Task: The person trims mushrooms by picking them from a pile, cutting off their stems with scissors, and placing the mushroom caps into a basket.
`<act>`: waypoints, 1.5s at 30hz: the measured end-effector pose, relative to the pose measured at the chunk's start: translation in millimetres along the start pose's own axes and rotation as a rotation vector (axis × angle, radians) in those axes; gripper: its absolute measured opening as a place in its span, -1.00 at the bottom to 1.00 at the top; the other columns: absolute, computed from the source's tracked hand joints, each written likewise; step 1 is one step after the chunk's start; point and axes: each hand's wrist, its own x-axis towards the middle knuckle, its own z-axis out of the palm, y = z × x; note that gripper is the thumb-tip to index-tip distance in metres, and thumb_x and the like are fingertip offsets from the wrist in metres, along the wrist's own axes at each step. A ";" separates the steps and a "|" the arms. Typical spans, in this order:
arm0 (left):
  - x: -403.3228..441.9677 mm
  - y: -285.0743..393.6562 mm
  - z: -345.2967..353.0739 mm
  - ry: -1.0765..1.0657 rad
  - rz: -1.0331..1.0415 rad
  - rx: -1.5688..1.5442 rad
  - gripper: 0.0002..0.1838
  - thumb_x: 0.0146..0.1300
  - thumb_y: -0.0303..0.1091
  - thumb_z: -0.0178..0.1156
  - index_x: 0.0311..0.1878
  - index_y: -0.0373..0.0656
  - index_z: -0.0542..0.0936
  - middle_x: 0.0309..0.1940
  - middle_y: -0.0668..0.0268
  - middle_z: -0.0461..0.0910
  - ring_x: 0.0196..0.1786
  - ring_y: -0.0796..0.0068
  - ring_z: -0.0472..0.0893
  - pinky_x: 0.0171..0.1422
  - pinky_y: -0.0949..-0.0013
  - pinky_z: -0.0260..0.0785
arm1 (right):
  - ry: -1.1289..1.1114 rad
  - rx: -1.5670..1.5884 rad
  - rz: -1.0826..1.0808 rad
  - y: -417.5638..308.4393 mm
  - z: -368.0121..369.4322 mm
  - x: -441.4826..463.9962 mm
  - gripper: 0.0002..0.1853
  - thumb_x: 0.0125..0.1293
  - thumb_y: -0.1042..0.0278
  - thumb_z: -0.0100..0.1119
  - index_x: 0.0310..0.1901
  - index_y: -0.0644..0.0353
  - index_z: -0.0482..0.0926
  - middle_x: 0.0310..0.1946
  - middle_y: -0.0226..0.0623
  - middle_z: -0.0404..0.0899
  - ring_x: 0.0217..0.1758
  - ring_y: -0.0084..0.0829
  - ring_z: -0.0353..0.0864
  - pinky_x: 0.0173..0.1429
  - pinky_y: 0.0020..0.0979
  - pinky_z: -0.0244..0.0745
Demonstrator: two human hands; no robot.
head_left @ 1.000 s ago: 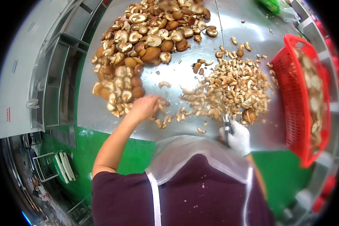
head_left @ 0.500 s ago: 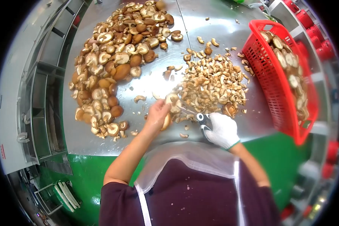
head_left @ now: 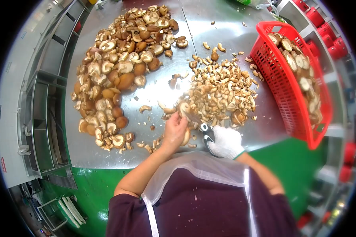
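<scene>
Mushroom [head_left: 183, 108] in hand, as the head view shows it, sits above the near part of a metal table [head_left: 95, 158], its pale underside partly visible. The bare left hand [head_left: 175, 129] pinches it between thumb and fingertips. Another mushroom [head_left: 186, 137] shows just beside the palm; whether the hand grips it too, one cannot tell. The right hand [head_left: 227, 142], in a white knitted glove with a green cuff edge, has its fingers closed around the black-and-white handles of a pair of scissors [head_left: 207, 136]; the separate fingers are hard to make out. The blades point toward the held mushroom but are blurred, so contact cannot be told.

Beyond the hands lies a broad spread of cut stems [head_left: 221, 89], with a brown cap [head_left: 238, 117] at its near right edge. Some loose pieces [head_left: 145, 108] lie on the metal between this spread and a long heap of whole mushrooms [head_left: 114, 75], which runs along the left side of the table. At the right stands a red slotted basket [head_left: 279, 89] filled with pale-faced mushrooms. The person wears a translucent apron [head_left: 225, 173] over a dark purple shirt [head_left: 209, 209]; the floor [head_left: 95, 189] is green.
</scene>
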 end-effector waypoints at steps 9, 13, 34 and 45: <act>-5.4 17.5 7.4 0.054 -0.140 -0.172 -0.79 0.44 -0.38 -0.01 0.03 -0.24 0.50 -0.36 0.35 0.57 -0.61 0.61 0.52 -0.59 0.50 0.42 | 0.077 0.037 -0.044 10.1 11.1 5.9 -0.64 0.22 -0.06 0.14 -0.42 0.11 0.59 -0.48 -0.08 0.62 -0.35 -0.02 0.66 -0.24 -0.10 0.54; -2.0 27.5 -1.1 0.009 -0.195 -0.320 -0.79 0.42 -0.34 0.01 0.02 -0.21 0.48 -0.39 0.32 0.57 -0.65 0.55 0.53 -0.67 0.50 0.37 | 0.205 0.339 -0.031 27.2 24.8 5.6 -0.66 0.19 0.00 0.24 -0.43 0.15 0.57 -0.56 -0.07 0.58 -0.43 -0.06 0.63 -0.31 -0.16 0.49; 178.1 240.0 292.7 -0.614 -0.148 -0.512 -0.31 0.44 0.21 -0.13 0.39 -0.14 0.19 0.27 -0.01 0.32 0.17 0.02 0.48 0.11 0.06 0.51 | 0.734 0.790 0.029 120.6 91.9 -8.4 -0.81 0.13 0.24 0.34 -0.34 0.15 0.60 -0.53 -0.21 0.58 -0.49 -0.28 0.60 -0.31 -0.32 0.52; 133.2 45.3 102.4 -0.607 0.221 0.443 -0.72 0.41 -0.32 0.08 0.08 -0.24 0.56 -0.04 0.30 0.65 -0.09 0.49 0.65 0.00 0.37 0.50 | 0.695 0.914 0.117 123.8 110.4 0.3 -0.80 0.15 0.29 0.32 -0.41 0.20 0.52 -0.70 -0.32 0.43 -0.64 -0.41 0.48 -0.49 -0.38 0.42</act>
